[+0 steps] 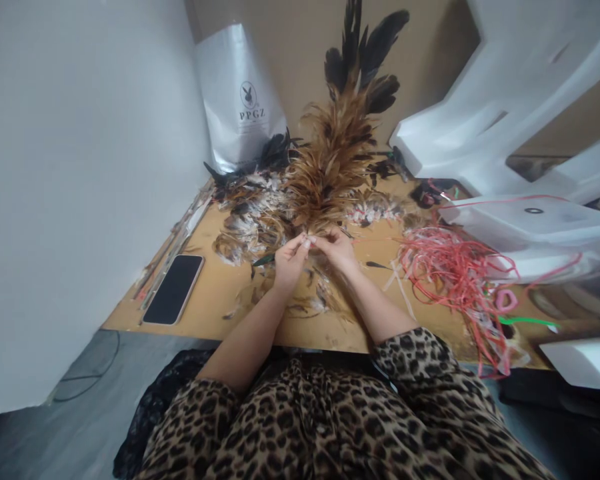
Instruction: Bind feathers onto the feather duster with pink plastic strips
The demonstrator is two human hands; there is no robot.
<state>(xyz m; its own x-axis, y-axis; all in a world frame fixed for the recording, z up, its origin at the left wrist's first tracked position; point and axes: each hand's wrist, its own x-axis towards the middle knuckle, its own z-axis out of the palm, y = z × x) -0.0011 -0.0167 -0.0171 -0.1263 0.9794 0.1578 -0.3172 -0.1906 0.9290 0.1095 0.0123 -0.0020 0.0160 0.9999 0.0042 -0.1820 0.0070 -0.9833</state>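
Observation:
A long bundle of feathers (325, 167), brown and golden with black plumes at its far tip, stretches away from me over the table. At its near end the fingertips of both hands meet in a pinch. My left hand (291, 260) is closed there, thumb against fingers. My right hand (337, 251) is closed beside it, its curled fingers against the lowest feathers. The exact spot between the fingertips is too small to make out. A thin reddish strand runs rightward from near my right hand.
Loose feather heaps (255, 227) lie left of the bundle. A phone (174, 290) rests at the table's left, near several thin sticks (173, 243). A tangle of red string (445, 267) covers the right side, by white foam pieces (530, 227). Behind stands a silver bag (240, 127).

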